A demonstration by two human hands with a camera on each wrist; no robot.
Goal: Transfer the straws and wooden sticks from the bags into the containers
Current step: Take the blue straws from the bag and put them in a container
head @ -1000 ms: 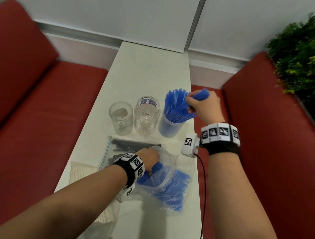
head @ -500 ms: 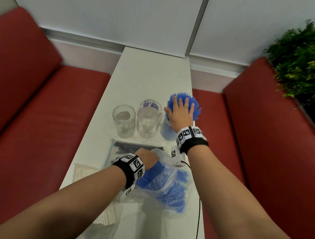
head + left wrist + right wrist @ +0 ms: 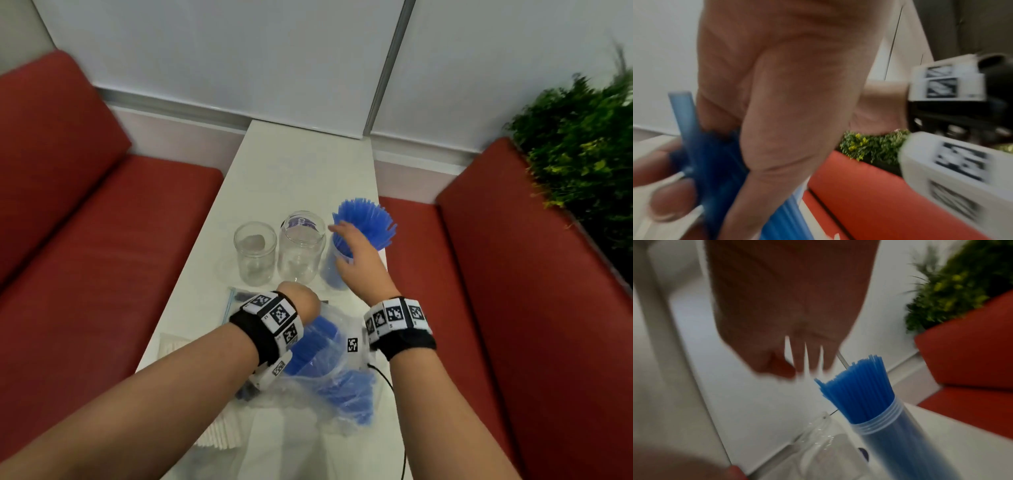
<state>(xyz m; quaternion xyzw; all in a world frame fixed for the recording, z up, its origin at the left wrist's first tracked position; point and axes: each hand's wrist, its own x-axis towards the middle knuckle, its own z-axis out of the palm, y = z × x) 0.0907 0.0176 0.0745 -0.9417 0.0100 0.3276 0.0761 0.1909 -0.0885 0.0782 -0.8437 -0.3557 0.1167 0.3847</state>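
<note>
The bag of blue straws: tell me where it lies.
In the head view the bag of blue straws lies on the near right part of the white table, under the left hand, in front of the jars.

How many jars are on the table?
3. The small empty jar stands on the left, the taller empty jar in the middle, and the straw-filled jar on the right.

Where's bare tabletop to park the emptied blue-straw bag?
Free: the far stretch of the table, between the jar row and the wall. Crowded: the near half, where the blue-straw bag, black-straw bag and white stick pack overlap; the jars stand almost touching, a poor gap for a hand.
</note>
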